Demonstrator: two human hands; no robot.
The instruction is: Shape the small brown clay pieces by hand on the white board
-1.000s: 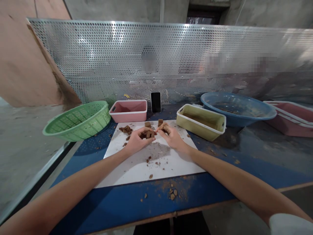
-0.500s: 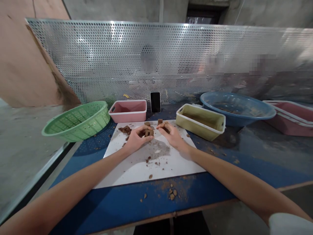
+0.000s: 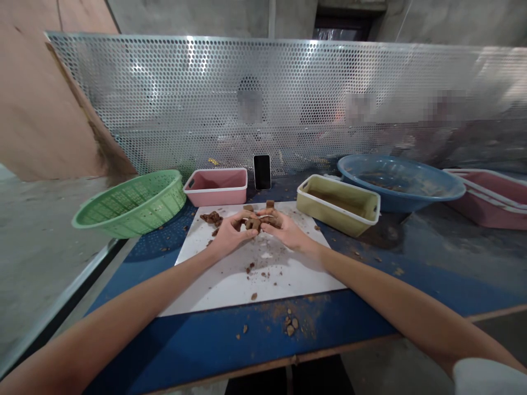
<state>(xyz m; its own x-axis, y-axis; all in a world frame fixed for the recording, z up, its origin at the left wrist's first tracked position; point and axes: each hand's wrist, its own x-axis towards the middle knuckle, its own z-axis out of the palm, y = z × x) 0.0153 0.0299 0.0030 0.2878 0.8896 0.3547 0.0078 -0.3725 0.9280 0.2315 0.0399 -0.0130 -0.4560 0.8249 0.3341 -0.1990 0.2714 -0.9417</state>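
A brown, uneven lump of clay (image 3: 252, 224) is held just above the white sheet (image 3: 251, 280). My left hand (image 3: 230, 233) curls round its left side, thumb below and fingers above. From the right, my right hand (image 3: 289, 233) has its thumb and fingers closed on the lump's other end, where the fingers hide part of its shape. Behind the hands are two small clay blocks, one (image 3: 270, 204) on the right and another (image 3: 248, 208) on the left. A darker, crumbly clay heap (image 3: 212, 218) lies left of my left hand.
A green basket (image 3: 127, 227) and a pink bin (image 3: 218, 196) stand at left. A phone (image 3: 262, 173) leans upright at the back. Rightward are a yellow-green bin (image 3: 329, 215), a blue basin (image 3: 395, 204) and pink bins (image 3: 489, 211). Crumbs (image 3: 290, 329) dot the blue table; a perforated metal screen (image 3: 185, 99) rises behind.
My right hand has moved left and down to the clay lump, and its fingers have closed on it. My left hand has stayed almost in place.
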